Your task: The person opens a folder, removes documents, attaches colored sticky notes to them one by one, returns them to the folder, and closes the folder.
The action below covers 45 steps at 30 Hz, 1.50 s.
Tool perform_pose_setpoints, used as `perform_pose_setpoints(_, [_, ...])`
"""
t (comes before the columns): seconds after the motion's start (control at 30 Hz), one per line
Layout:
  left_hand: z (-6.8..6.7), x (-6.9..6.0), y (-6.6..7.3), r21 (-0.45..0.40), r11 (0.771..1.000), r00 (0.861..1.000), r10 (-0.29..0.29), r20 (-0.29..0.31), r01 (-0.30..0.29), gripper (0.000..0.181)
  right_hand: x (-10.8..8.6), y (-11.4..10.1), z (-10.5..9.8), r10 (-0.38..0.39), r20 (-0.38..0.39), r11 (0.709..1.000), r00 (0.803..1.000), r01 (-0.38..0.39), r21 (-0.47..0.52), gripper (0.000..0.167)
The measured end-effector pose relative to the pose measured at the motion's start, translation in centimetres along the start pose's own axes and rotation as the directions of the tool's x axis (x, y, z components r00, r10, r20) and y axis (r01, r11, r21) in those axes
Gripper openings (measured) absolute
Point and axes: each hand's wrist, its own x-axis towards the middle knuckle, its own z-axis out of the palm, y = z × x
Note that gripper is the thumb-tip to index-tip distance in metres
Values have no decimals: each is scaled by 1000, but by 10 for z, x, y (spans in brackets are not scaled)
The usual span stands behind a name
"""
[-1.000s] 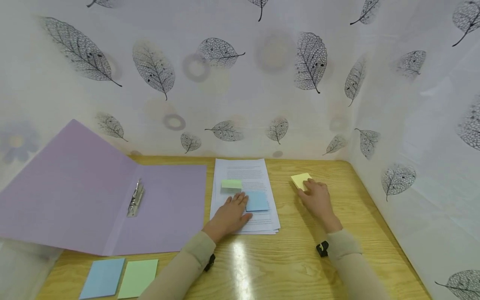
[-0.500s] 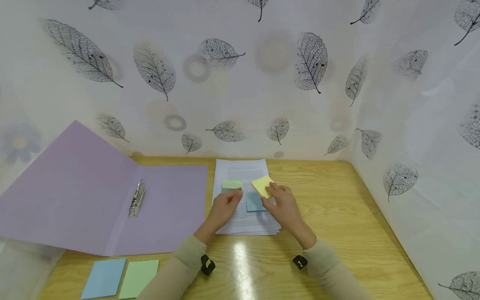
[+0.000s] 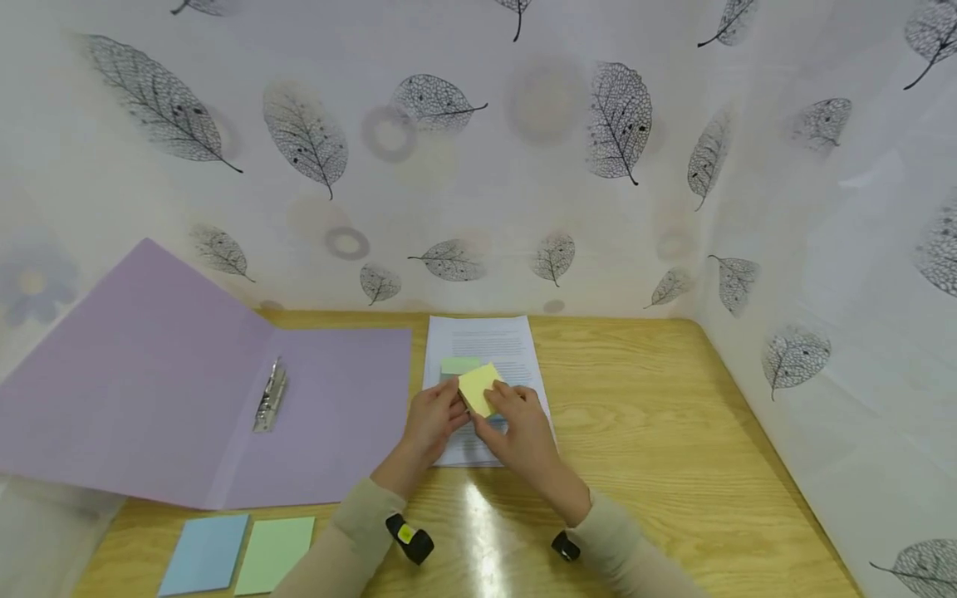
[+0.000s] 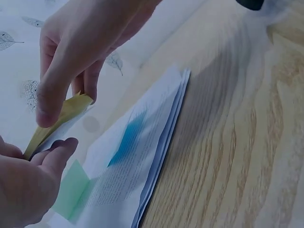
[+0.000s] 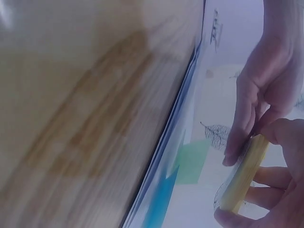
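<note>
A pad of yellow sticky notes point(image 3: 478, 390) is held over the paper stack point(image 3: 489, 329). My right hand point(image 3: 529, 436) grips it between thumb and fingers. At its left corner my left hand point(image 3: 429, 422) pinches the edge, with fingertips against the underside. Both wrist views show the pad point(image 4: 66, 111) tilted and clear of the sheets. On the top printed page stick a green sticky note point(image 4: 72, 190), its edge lifted, and a blue sticky note point(image 4: 127, 140). In the head view the hands and pad cover most of the blue one.
An open purple folder point(image 3: 344, 399) with a metal clip point(image 3: 271, 397) lies left of the papers. Near the front left are a blue sticky pad point(image 3: 203, 555) and a green sticky pad point(image 3: 275, 555). A leaf-printed curtain point(image 3: 493, 191) borders the wooden table point(image 3: 635, 399).
My right hand has carried the yellow pad leftward from the table to over the papers. My left hand has lifted off the stack and taken the pad's left edge.
</note>
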Motion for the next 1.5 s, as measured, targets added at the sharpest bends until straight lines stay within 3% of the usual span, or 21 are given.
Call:
perform_pose_setpoints(0.1, [-2, -3, 0, -55, 998, 1000, -7, -28, 6, 52, -1, -7, 2, -36, -13, 999, 999, 36, -40, 39])
perform_pose_setpoints(0.33, [-11, -14, 3, -87, 996, 999, -14, -47, 10, 52, -1, -15, 1, -161, -21, 975, 987, 155, -158, 46])
perform_pose_setpoints(0.47, [-21, -18, 8, -53, 998, 999, -27, -32, 26, 53, 2, -11, -6, -243, 19, 959, 970, 243, -144, 47])
perform_pose_setpoints(0.67, [-37, -20, 14, 21, 998, 998, -51, -38, 52, 50, 14, -2, -23, -335, 142, 935, 931, 347, -69, 54])
perform_pose_setpoints(0.9, [-45, -23, 15, 49, 997, 998, -66, -5, 66, 46, 17, 0, -29, -352, 252, 935, 902, 351, 47, 63])
perform_pose_setpoints(1.07, [-46, -25, 13, 72, 995, 997, -71, 36, 69, 46, 14, -2, -25, -342, 307, 938, 888, 341, 60, 58])
perform_pose_setpoints(1.3, [-48, -26, 10, 75, 995, 997, -70, 29, 68, 45, 14, -2, -25, -350, 315, 935, 882, 349, 62, 51])
perform_pose_setpoints(1.5, [-51, -26, 10, 76, 994, 996, -76, 45, 72, 46, 17, -3, -28, -357, 315, 931, 880, 361, 47, 32])
